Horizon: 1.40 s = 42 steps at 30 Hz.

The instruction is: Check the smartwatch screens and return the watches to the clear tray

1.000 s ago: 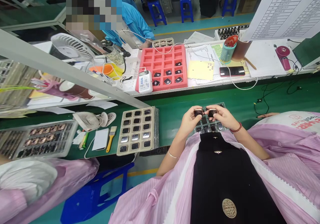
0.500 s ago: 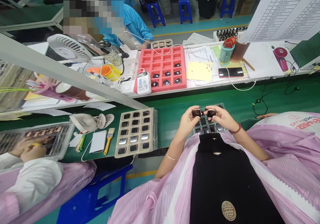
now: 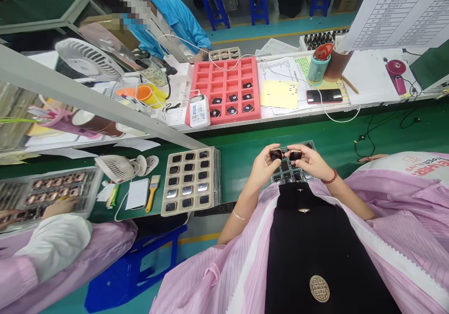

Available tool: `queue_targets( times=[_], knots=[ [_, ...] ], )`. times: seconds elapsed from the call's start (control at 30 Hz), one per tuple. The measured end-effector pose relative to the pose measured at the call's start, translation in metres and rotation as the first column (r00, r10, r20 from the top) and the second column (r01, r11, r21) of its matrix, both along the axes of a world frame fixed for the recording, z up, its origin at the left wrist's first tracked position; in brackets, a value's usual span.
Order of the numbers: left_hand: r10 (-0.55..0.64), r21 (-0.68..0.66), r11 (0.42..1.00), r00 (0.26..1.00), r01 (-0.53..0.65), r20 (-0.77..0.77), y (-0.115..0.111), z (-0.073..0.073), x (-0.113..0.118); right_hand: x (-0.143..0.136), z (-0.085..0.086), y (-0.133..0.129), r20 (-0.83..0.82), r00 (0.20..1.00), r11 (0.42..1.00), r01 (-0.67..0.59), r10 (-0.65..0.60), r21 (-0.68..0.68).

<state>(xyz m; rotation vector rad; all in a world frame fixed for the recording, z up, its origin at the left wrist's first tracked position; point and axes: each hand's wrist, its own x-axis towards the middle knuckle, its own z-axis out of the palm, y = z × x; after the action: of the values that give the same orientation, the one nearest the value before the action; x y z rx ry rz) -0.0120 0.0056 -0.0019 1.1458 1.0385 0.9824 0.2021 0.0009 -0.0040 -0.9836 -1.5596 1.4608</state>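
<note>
My left hand (image 3: 262,168) pinches a small dark rounded-square piece (image 3: 276,154) that looks like a smartwatch body. A similar piece (image 3: 295,155) is gripped by the fingers and thumb of my right hand (image 3: 311,161). The two pieces are held side by side, a small gap apart, with their dark glossy faces toward me. Below them lies a clear compartment tray (image 3: 314,146) with dark square pieces in several pockets. My hands and clothing cover part of this tray.
Left of my hands stands a stack of beige trays (image 3: 216,178), the top one filled with square pieces. A brush (image 3: 152,194) and small fan (image 3: 117,168) lie beyond it. The shelf carries a red foam tray (image 3: 257,103) and a phone (image 3: 324,96). A co-worker's hand (image 3: 61,206) works at far left.
My hands hold the same two pieces in nearly the same place, with the right one tipped slightly. The view has shifted a little. At far left, the co-worker's hands have moved apart.
</note>
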Motion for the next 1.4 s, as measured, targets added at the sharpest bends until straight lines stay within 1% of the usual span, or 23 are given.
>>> queue_targets(
  times=[0.07, 0.23, 0.43, 0.67, 0.8, 0.9, 1.13, 1.23, 1.4],
  knots=[
    [-0.005, 0.008, 1.000, 1.000, 0.005, 0.006, -0.0005, 0.0008, 0.0000, 0.0012, 0.0000, 0.0005, 0.005, 1.000, 1.000, -0.020, 0.020, -0.007],
    [-0.016, 0.002, 1.000, 1.000, 0.016, -0.007, -0.0013, 0.0005, 0.0002, 0.0029, -0.0014, 0.0010, -0.024, 1.000, 1.000, -0.009, 0.008, -0.029],
    [-0.013, 0.016, 1.000, 1.000, 0.013, -0.010, -0.0016, 0.0005, 0.0020, 0.0041, -0.0009, 0.0007, -0.036, 0.999, 0.998, -0.029, 0.027, -0.051],
    [-0.030, 0.025, 0.999, 0.998, 0.031, -0.048, -0.0020, 0.0050, 0.0024, 0.0050, 0.0015, 0.0019, -0.070, 0.998, 0.999, 0.004, -0.006, -0.037],
    [-0.032, 0.035, 0.999, 0.998, 0.034, -0.060, -0.0030, 0.0044, 0.0023, 0.0055, 0.0023, 0.0024, -0.047, 0.999, 1.000, 0.014, -0.015, -0.024],
    [-0.033, 0.043, 0.998, 0.999, 0.035, -0.040, -0.0031, 0.0031, 0.0028, 0.0058, 0.0017, 0.0027, -0.037, 0.999, 0.999, 0.032, -0.033, -0.028],
    [-0.022, 0.040, 0.999, 1.000, 0.022, -0.018, -0.0015, 0.0020, 0.0038, 0.0051, 0.0059, 0.0009, -0.077, 0.997, 1.000, -0.010, 0.009, -0.012],
    [-0.039, 0.031, 0.999, 0.999, 0.040, -0.017, -0.0016, 0.0023, 0.0032, 0.0071, 0.0059, 0.0023, -0.084, 0.996, 0.998, -0.015, 0.010, -0.056],
    [-0.085, 0.016, 0.996, 0.996, 0.084, 0.018, -0.0022, 0.0047, 0.0010, 0.0095, 0.0033, 0.0052, -0.157, 0.987, 0.980, -0.013, -0.019, -0.200]
  ],
)
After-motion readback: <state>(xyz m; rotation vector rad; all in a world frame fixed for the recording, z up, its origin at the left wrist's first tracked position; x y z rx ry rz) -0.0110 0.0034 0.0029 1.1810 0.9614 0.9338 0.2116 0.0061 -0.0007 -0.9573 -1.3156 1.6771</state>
